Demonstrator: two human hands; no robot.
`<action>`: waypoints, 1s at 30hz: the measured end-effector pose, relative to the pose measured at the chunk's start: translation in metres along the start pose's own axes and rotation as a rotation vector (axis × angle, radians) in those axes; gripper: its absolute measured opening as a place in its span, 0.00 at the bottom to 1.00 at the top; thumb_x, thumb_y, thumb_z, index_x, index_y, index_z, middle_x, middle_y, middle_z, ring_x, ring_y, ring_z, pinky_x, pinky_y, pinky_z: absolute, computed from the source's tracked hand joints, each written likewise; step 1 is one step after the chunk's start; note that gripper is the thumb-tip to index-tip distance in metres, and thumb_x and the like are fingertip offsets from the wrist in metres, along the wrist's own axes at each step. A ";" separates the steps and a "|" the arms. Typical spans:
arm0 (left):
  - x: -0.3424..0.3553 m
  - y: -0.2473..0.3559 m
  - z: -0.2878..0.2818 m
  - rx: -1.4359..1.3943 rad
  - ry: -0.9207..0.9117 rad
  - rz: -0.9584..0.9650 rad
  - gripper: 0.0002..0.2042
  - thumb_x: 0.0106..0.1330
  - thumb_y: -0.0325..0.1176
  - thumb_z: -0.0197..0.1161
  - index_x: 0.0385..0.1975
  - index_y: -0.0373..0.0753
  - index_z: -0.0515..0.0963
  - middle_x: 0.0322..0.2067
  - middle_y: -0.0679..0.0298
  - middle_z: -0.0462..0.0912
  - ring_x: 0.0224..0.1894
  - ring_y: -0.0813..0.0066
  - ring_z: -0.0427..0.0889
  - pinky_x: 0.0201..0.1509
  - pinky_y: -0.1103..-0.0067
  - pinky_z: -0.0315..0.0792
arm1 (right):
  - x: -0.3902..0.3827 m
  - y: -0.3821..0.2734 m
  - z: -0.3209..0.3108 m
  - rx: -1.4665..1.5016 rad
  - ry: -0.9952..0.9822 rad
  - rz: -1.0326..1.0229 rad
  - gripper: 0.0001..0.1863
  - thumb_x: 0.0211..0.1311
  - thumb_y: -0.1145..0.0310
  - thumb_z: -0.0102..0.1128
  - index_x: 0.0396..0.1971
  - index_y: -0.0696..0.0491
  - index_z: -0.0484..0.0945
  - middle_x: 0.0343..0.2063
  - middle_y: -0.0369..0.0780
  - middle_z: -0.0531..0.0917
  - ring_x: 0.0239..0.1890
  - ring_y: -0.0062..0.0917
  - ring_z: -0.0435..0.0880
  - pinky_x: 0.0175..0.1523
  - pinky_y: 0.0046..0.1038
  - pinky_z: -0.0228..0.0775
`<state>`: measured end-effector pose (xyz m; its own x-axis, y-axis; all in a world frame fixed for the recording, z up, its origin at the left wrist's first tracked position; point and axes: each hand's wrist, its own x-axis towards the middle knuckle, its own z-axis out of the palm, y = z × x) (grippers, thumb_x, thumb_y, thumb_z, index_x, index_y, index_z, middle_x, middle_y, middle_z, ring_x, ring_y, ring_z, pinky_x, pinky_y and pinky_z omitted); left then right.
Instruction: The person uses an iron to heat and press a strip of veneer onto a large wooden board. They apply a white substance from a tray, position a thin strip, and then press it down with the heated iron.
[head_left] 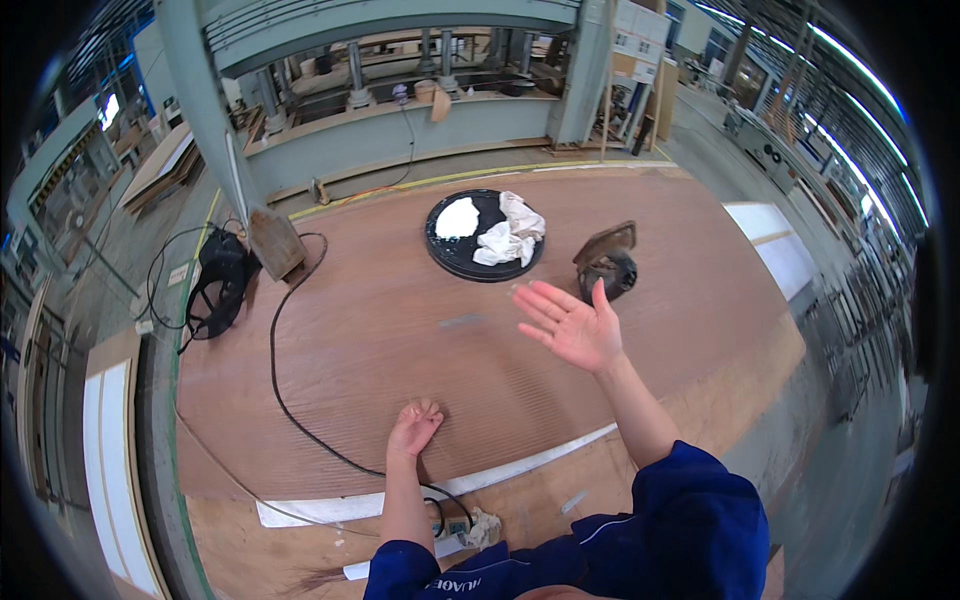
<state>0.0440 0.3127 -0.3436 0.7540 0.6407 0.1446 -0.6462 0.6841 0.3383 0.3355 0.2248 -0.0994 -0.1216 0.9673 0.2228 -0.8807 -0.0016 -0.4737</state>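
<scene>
Right fingers released, black tray with white rags beyond them, left fingers loosely clenched, cable to their left

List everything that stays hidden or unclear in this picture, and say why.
Left hand, head view: curled fingers hide whether it holds anything small.
Right hand, head view: its back is turned away from the camera.
Black tray, head view: white cloths cover part of its floor.
Grey clutter near the right rim, head view: too blurred to tell apart.
</scene>
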 end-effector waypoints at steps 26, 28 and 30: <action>-0.030 -0.110 0.233 -0.262 -0.401 -0.218 0.08 0.57 0.34 0.68 0.20 0.46 0.76 0.20 0.76 0.62 0.28 0.83 0.61 0.38 0.83 0.58 | -0.195 0.134 0.053 0.377 0.551 -0.203 0.43 0.63 0.31 0.29 0.60 0.55 0.58 0.60 0.51 0.65 0.59 0.39 0.69 0.63 0.40 0.59; -0.032 -0.123 0.239 -0.281 -0.401 -0.222 0.08 0.57 0.34 0.68 0.20 0.46 0.76 0.21 0.76 0.62 0.28 0.84 0.61 0.38 0.83 0.58 | -0.204 0.119 0.035 0.324 0.581 -0.270 0.41 0.63 0.31 0.30 0.58 0.54 0.60 0.59 0.50 0.66 0.57 0.38 0.70 0.62 0.40 0.60; -0.039 -0.135 0.252 -0.288 -0.382 -0.220 0.07 0.58 0.34 0.68 0.21 0.47 0.77 0.21 0.76 0.62 0.28 0.84 0.61 0.38 0.83 0.58 | -0.212 0.129 0.022 0.204 0.561 -0.181 0.40 0.63 0.32 0.31 0.57 0.53 0.61 0.58 0.48 0.67 0.57 0.38 0.71 0.61 0.39 0.61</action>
<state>0.1315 0.1074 -0.1608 0.8300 0.3353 0.4457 -0.4336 0.8905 0.1376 0.2380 0.0134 -0.1886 0.2483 0.9425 -0.2236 -0.9412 0.1801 -0.2860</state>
